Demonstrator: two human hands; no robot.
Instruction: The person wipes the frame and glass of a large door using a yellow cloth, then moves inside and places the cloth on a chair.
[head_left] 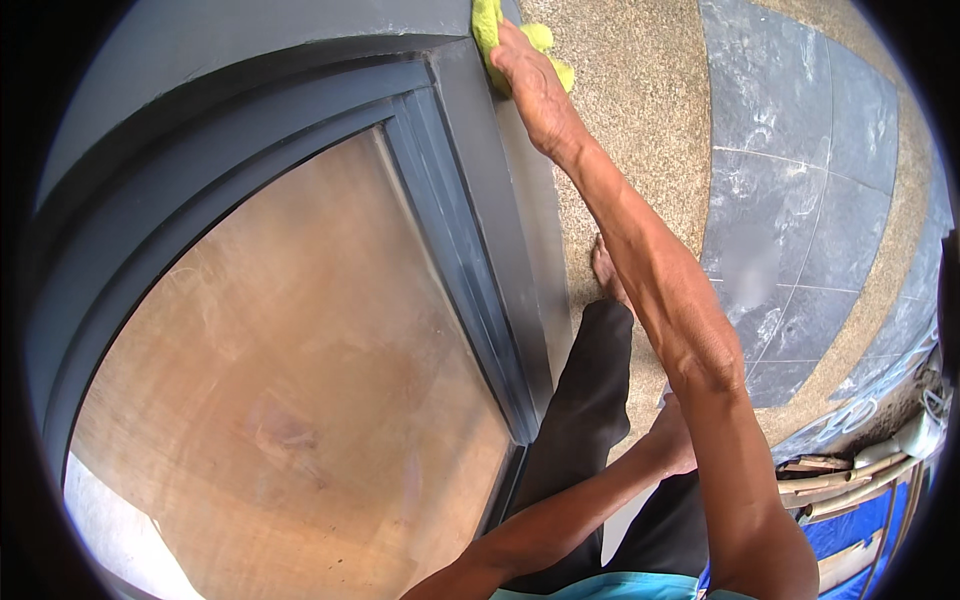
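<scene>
The right hand's fingers (pixel 507 38) are closed over a yellow-green cloth (pixel 485 28), bunched so that it shows on both sides of the hand; the fingertips are hidden, so how tightly they curl cannot be told. The cloth lies at the top of the view, against the edge of the grey surround (pixel 475 110), just beyond the outer corner of the window frame (pixel 440 150). To its right, open room spreads over the pebbled floor (pixel 630 80) and the dark tiles (pixel 770 100); to its left the surround closes off the space.

The right hand (pixel 532 85) is stretched far forward, back uppermost, its arm slanting up and leftward, nearly straight. The left hand (pixel 672 440) is low and near the dark-trousered legs (pixel 585 375), partly behind the right arm; whether it holds anything cannot be told. The cloth's longer visible strip runs roughly up and down along the surround, its upper end meeting the picture's top edge, while a loose fold points rightward over the floor.
</scene>
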